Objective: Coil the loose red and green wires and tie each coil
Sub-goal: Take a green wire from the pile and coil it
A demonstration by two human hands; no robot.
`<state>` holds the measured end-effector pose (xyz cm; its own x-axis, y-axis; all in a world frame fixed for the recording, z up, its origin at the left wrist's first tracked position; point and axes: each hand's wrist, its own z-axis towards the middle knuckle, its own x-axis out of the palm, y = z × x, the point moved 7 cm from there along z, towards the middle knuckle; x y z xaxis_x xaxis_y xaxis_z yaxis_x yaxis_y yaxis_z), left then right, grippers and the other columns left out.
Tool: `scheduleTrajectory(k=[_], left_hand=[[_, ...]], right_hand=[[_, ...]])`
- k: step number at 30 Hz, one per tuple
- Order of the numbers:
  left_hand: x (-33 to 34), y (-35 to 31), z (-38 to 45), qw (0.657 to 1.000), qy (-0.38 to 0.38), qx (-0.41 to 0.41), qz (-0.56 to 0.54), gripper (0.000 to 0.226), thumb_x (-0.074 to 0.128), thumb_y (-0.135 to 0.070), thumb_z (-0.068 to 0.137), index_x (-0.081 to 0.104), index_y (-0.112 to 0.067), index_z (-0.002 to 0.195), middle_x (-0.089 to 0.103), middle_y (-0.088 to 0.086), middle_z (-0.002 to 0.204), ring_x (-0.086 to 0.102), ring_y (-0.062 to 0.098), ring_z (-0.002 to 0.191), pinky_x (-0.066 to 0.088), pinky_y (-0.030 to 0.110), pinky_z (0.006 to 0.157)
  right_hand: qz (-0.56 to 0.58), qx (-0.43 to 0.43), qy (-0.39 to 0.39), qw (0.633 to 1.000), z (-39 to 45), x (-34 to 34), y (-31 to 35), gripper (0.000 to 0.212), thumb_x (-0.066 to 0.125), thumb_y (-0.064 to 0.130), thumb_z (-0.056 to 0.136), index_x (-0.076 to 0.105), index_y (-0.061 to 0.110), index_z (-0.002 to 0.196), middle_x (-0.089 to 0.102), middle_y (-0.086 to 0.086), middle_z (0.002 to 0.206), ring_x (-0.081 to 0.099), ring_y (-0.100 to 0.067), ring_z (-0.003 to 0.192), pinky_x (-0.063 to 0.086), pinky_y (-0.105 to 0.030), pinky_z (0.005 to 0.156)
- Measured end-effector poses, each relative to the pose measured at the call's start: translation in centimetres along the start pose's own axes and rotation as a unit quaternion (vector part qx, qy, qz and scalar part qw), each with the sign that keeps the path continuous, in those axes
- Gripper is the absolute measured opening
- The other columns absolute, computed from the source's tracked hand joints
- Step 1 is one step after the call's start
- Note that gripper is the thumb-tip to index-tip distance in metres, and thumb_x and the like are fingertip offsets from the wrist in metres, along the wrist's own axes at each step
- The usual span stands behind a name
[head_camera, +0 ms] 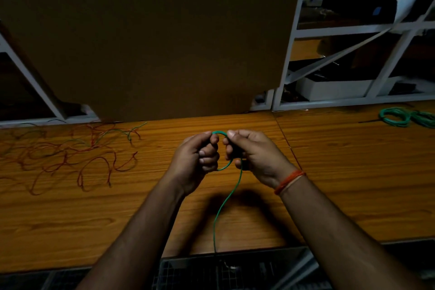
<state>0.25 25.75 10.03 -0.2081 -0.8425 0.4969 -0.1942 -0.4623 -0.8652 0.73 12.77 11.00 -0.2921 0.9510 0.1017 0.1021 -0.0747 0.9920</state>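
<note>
Above the near worktop (329, 172), both hands, left hand (196, 159) and right hand (253, 155), are pinching a light, springy green wire (226, 200) loop, their grip best placed where turns cross.

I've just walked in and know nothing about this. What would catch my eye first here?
First, the two hands at the middle of the wooden table: the left hand and right hand both pinch a small loop of green wire, whose tail trails down over the near edge. To the left lies a tangle of loose red and green wires. At the far right rest finished green coils.
</note>
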Motion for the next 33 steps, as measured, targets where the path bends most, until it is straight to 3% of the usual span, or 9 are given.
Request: scheduleTrajectory(k=[4, 7, 16, 20, 23, 29, 33], left_hand=[[0.2, 0.8, 0.1, 0.994, -0.016, -0.06, -0.087, 0.027, 0.043, -0.029, 0.098, 0.055, -0.014, 0.078, 0.028, -0.01, 0.05, 0.024, 0.005, 0.039, 0.014, 0.023, 0.047], [0.5, 1.1, -0.1, 0.985, 0.013, -0.102, -0.142, 0.029, 0.043, -0.03, 0.097, 0.059, -0.011, 0.081, 0.033, -0.01, 0.048, 0.033, 0.006, 0.04, 0.026, 0.021, 0.045], [0.7, 0.6, -1.1, 0.982, 0.045, -0.111, -0.144, 0.017, 0.048, -0.015, 0.096, 0.061, -0.006, 0.09, 0.045, -0.002, 0.054, 0.058, 0.017, 0.06, 0.054, 0.025, 0.059], [1.3, 0.6, -0.9, 0.967, 0.119, -0.131, -0.182, 0.014, 0.044, -0.017, 0.099, 0.056, -0.011, 0.092, 0.045, -0.008, 0.053, 0.047, 0.008, 0.049, 0.039, 0.021, 0.052], [1.3, 0.6, -0.4, 0.969, 0.118, -0.138, -0.169, 0.019, 0.044, -0.02, 0.102, 0.056, -0.012, 0.091, 0.038, -0.01, 0.049, 0.035, 0.003, 0.042, 0.022, 0.019, 0.048], [1.4, 0.0, 0.6, 0.981, 0.047, -0.124, -0.139, 0.022, 0.044, -0.021, 0.099, 0.057, -0.012, 0.083, 0.03, -0.012, 0.051, 0.017, 0.004, 0.046, 0.018, 0.018, 0.046], [1.8, -1.2, 1.1, 0.978, 0.045, -0.098, -0.178, 0.028, 0.039, -0.019, 0.102, 0.056, -0.013, 0.081, 0.029, -0.01, 0.049, 0.023, 0.002, 0.042, 0.02, 0.017, 0.044]], right_hand=[[-0.016, -0.038, -0.025, 0.999, 0.0, -0.2, 0.3, 0.021, 0.055, 0.027, 0.104, 0.065, 0.014, 0.091, 0.057, 0.003, 0.071, 0.056, -0.01, 0.066, 0.041, -0.022, 0.056], [-0.027, -0.062, -0.031, 0.997, -0.2, -0.3, 0.5, 0.022, 0.055, 0.026, 0.104, 0.065, 0.014, 0.09, 0.056, 0.003, 0.069, 0.054, -0.01, 0.065, 0.038, -0.021, 0.054], [-0.107, -0.122, -0.032, 0.986, -0.2, -0.5, 1.7, 0.026, 0.054, 0.023, 0.105, 0.066, 0.005, 0.09, 0.053, 0.001, 0.068, 0.049, -0.013, 0.062, 0.034, -0.024, 0.051], [-0.103, -0.131, -0.03, 0.985, 0.1, -0.4, 1.7, 0.026, 0.054, 0.025, 0.105, 0.068, 0.011, 0.088, 0.055, 0.001, 0.068, 0.049, -0.014, 0.062, 0.034, -0.024, 0.051], [-0.089, -0.133, -0.035, 0.986, 0.3, -0.4, 1.4, 0.026, 0.054, 0.025, 0.105, 0.067, 0.009, 0.089, 0.054, 0.0, 0.068, 0.046, -0.02, 0.063, 0.033, -0.024, 0.05], [-0.075, -0.136, -0.057, 0.986, 0.8, -1.0, 0.9, 0.025, 0.054, 0.03, 0.105, 0.069, 0.011, 0.097, 0.058, 0.003, 0.07, 0.052, -0.014, 0.064, 0.037, -0.025, 0.051], [-0.039, -0.103, -0.047, 0.993, 0.6, -1.2, 0.2, 0.022, 0.055, 0.032, 0.104, 0.068, 0.014, 0.102, 0.06, 0.005, 0.073, 0.055, -0.009, 0.065, 0.043, -0.024, 0.055]])
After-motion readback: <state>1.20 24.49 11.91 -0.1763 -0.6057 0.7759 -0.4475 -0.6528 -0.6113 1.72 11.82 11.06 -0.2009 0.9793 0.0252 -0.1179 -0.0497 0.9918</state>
